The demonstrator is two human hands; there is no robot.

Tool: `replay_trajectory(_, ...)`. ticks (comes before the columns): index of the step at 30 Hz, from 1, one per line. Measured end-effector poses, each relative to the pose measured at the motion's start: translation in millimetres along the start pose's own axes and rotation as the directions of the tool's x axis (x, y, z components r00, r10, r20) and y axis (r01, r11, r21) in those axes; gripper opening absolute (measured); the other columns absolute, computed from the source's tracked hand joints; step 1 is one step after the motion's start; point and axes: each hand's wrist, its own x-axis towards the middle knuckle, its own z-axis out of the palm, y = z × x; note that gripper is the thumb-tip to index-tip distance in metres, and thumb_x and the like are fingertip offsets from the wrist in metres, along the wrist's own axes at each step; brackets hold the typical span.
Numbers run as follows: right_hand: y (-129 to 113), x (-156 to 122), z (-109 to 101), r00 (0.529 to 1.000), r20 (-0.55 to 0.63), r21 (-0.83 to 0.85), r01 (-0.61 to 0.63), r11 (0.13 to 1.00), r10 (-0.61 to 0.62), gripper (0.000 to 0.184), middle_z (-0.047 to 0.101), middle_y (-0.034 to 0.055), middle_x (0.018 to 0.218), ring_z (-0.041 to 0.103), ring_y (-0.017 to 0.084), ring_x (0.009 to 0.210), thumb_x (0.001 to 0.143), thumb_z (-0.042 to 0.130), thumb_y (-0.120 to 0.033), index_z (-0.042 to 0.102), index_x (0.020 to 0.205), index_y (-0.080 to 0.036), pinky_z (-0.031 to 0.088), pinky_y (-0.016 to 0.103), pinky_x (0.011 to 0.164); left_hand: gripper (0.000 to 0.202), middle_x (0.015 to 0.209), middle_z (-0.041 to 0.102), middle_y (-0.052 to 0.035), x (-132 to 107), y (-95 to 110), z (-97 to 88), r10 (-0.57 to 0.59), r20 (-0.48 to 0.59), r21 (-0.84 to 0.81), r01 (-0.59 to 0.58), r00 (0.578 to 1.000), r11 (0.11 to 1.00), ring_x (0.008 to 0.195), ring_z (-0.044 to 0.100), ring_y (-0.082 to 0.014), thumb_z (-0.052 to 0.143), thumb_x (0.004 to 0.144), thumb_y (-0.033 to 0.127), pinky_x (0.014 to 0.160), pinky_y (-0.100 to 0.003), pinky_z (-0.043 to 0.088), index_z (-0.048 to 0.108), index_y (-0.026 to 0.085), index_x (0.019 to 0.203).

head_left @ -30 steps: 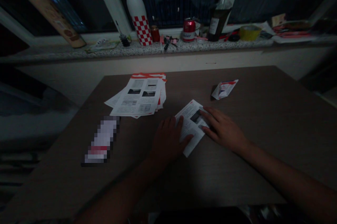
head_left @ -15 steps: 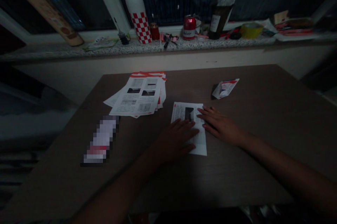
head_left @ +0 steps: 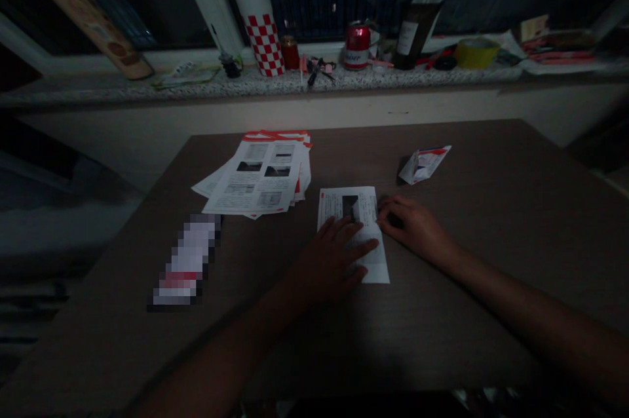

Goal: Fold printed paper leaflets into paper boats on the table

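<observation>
A folded printed sheet [head_left: 351,207] lies flat on the brown table [head_left: 481,208], its long side running away from me. My left hand [head_left: 331,257] rests on its lower left part with the fingers spread flat, open. My right hand [head_left: 413,228] sits at the sheet's right edge, fingers curled and pressed against that edge. A stack of printed flyers [head_left: 260,175] with red borders lies to the left. A small folded paper piece [head_left: 423,164] lies beyond the right hand.
A blurred flat object [head_left: 184,264] lies on the table's left side. The stone window sill [head_left: 147,87] behind holds a red-checked white bottle [head_left: 258,18], a red can [head_left: 356,46], a dark bottle [head_left: 413,31], a yellow tape roll [head_left: 472,53] and papers.
The sheet has been turned from slanted to square with the table. My left hand slid further onto it. My right hand's fingers went from stretched flat to curled at the sheet's right edge.
</observation>
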Motion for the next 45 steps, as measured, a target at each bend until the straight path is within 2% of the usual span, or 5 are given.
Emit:
replay_trajectory(9,19,41,2,0.996,-0.066,-0.096,-0.058,0.994,0.052,0.012,0.072,0.0085,0.094,0.069,0.025,0.087,0.099,0.062,-0.017,0.068,0.088,-0.020,0.052,0.036,0.081,0.056,0.171,0.038,-0.0062,-1,-2,2.7,0.010,-0.017,-0.012,-0.010,1.000,1.000,0.162,0.024,-0.0357,0.056,0.106,0.045,0.131,-0.065,0.019,0.046,0.037,0.160)
replay_trajectory(16,37,68,6,0.991,-0.088,-0.194,-0.112,0.975,0.097,0.014,0.070,0.0105,0.094,0.066,0.024,0.084,0.098,0.061,-0.016,0.070,0.089,-0.018,0.048,0.034,0.077,0.057,0.171,0.037,-0.0051,-1,-3,3.9,0.008,-0.011,-0.015,-0.008,1.000,1.000,0.162,0.024,-0.0357,0.055,0.106,0.046,0.131,-0.065,0.020,0.044,0.037,0.161)
replay_trajectory(28,39,67,1,0.997,-0.054,-0.102,-0.069,0.992,0.063,0.011,0.073,0.0096,0.098,0.068,0.026,0.092,0.098,0.063,-0.025,0.071,0.093,-0.020,0.051,0.038,0.085,0.056,0.168,0.042,-0.0066,4,-8,-1.6,-0.079,-0.032,-0.004,0.079,0.996,0.997,0.158,0.031,-0.0384,0.057,0.104,0.047,0.129,-0.068,0.021,0.048,0.037,0.158)
replay_trajectory(32,38,69,3,0.998,-0.013,-0.056,-0.060,0.997,0.059,0.010,0.073,0.0094,0.098,0.068,0.026,0.092,0.096,0.066,-0.026,0.072,0.094,-0.020,0.051,0.038,0.084,0.057,0.166,0.043,-0.0054,4,-10,-0.4,-0.072,-0.055,-0.005,0.072,0.996,0.997,0.158,0.030,-0.0367,0.060,0.102,0.047,0.131,-0.065,0.020,0.049,0.038,0.157)
replay_trajectory(45,46,94,2,0.990,0.096,-0.118,-0.088,0.989,0.100,0.009,0.074,0.0071,0.088,0.065,0.021,0.079,0.093,0.068,-0.024,0.073,0.088,-0.019,0.045,0.031,0.073,0.066,0.166,0.045,-0.0069,6,-11,-0.9,-0.095,-0.068,-0.031,0.093,0.993,0.995,0.157,0.032,-0.0352,0.065,0.098,0.047,0.131,-0.061,0.021,0.047,0.031,0.159)
